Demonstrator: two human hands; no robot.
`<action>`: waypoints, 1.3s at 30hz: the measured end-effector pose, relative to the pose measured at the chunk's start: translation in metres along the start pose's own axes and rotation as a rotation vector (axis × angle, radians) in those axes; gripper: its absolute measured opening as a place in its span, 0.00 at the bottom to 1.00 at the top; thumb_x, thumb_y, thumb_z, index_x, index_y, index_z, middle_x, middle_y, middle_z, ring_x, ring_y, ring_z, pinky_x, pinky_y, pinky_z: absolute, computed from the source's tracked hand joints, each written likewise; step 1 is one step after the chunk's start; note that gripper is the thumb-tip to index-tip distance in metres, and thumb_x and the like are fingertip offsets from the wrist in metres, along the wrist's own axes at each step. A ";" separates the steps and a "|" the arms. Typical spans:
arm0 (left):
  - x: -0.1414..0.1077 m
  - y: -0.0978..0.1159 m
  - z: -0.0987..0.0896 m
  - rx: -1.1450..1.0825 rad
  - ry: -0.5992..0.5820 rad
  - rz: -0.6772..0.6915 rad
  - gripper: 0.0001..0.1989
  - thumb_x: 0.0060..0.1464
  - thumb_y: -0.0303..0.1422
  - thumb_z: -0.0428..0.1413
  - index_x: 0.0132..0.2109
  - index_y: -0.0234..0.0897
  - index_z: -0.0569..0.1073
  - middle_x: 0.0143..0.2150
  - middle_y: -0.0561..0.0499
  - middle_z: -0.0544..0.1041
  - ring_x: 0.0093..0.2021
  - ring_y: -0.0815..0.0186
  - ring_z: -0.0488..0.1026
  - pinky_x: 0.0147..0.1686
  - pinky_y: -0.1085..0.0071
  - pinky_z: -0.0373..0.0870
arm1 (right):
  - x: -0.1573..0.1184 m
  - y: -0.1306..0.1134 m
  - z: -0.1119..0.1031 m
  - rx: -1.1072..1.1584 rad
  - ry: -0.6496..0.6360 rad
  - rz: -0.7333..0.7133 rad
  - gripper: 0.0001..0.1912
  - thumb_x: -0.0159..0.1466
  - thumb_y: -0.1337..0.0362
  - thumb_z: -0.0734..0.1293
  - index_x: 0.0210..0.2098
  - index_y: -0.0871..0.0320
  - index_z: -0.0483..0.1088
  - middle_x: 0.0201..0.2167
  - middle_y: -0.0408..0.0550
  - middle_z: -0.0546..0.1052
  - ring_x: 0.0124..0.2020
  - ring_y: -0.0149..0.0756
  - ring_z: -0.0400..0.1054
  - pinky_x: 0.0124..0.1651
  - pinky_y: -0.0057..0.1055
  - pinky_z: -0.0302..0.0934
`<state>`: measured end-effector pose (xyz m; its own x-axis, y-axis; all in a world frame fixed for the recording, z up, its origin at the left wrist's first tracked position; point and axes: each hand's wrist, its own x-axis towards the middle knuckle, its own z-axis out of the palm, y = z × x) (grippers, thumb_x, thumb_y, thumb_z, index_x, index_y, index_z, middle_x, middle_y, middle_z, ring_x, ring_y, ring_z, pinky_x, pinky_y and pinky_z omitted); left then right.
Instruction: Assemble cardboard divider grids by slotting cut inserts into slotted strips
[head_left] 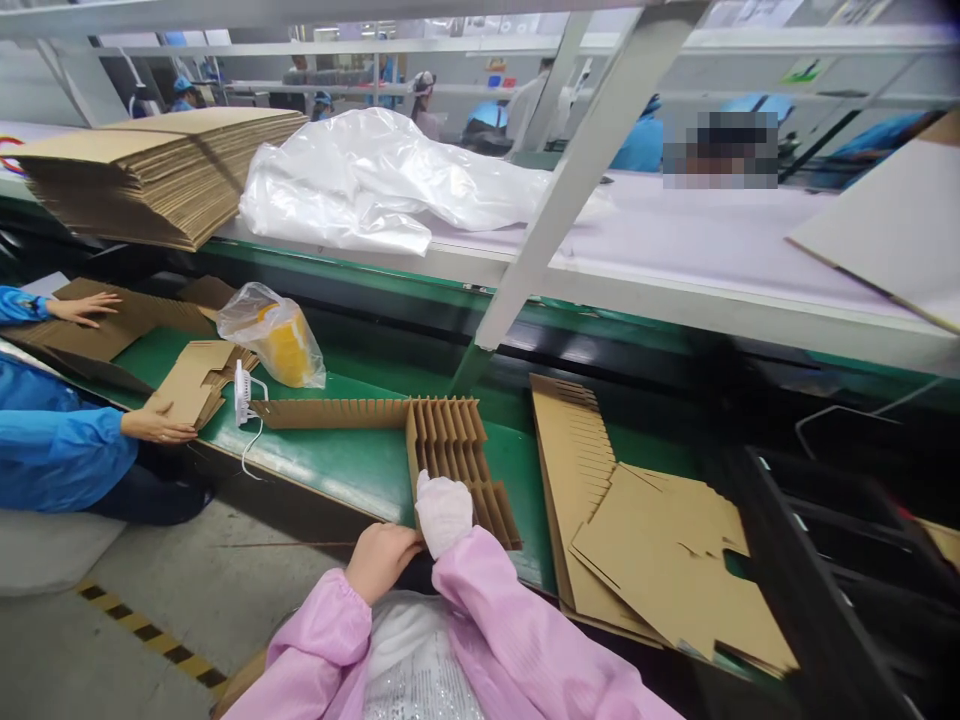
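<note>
Fingers (424, 490) of the gloved right hand (446, 515) are seen partly curled and kept close together, laid against the near part of a cardboard divider (450, 430); whether the board is pinched between them cannot be told, as the palm side is hidden. The right forearm, in a pink sleeve (517, 615), is extended from the lower right, angled up and to the left, with the back of the hand turned toward the camera. The bare left hand (384, 562) is held lower, at the near edge of the green work surface (322, 470), with its back turned up and its fingers directed to the right, toward the gloved hand; its fingertips are partly hidden, and no hold can be confirmed. Both elbows are bent, and the two hands are brought close together in front of the body. The divider is set upright on the green surface, its parallel panels crossed by a long slotted strip (337, 413) that is extended to the left. Flat cardboard sheets (667, 550) are laid to the right of the divider. At the left, a co-worker's hand (161, 425) is placed on a stack of cut cardboard pieces (196, 378).
</note>
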<state>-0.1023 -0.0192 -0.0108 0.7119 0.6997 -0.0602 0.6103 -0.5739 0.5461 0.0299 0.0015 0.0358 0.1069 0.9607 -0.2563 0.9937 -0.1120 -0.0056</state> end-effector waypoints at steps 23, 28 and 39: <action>0.007 -0.009 -0.022 0.138 0.060 0.095 0.13 0.59 0.30 0.51 0.49 0.41 0.74 0.43 0.49 0.80 0.43 0.60 0.77 0.43 0.63 0.73 | -0.141 0.265 0.134 1.322 0.648 1.171 0.32 0.39 0.54 0.77 0.40 0.55 0.64 0.28 0.44 0.70 0.22 0.35 0.67 0.20 0.32 0.63; 0.003 -0.007 -0.023 0.116 0.034 0.064 0.11 0.58 0.30 0.52 0.46 0.41 0.76 0.43 0.50 0.80 0.44 0.61 0.77 0.44 0.64 0.71 | -0.133 0.279 0.129 1.532 0.551 1.101 0.18 0.50 0.51 0.71 0.26 0.52 0.59 0.20 0.40 0.65 0.15 0.25 0.55 0.15 0.28 0.55; -0.005 -0.011 -0.014 0.127 -0.021 0.055 0.12 0.60 0.29 0.50 0.46 0.42 0.76 0.42 0.50 0.81 0.41 0.63 0.77 0.43 0.68 0.69 | -0.098 0.266 0.114 1.600 0.269 1.075 0.21 0.54 0.44 0.66 0.25 0.53 0.55 0.13 0.33 0.52 0.12 0.23 0.46 0.15 0.24 0.44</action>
<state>-0.1171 -0.0101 -0.0048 0.7516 0.6576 -0.0515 0.6085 -0.6610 0.4391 0.2795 -0.1515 -0.0513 0.7079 0.3346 -0.6220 -0.4063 -0.5274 -0.7462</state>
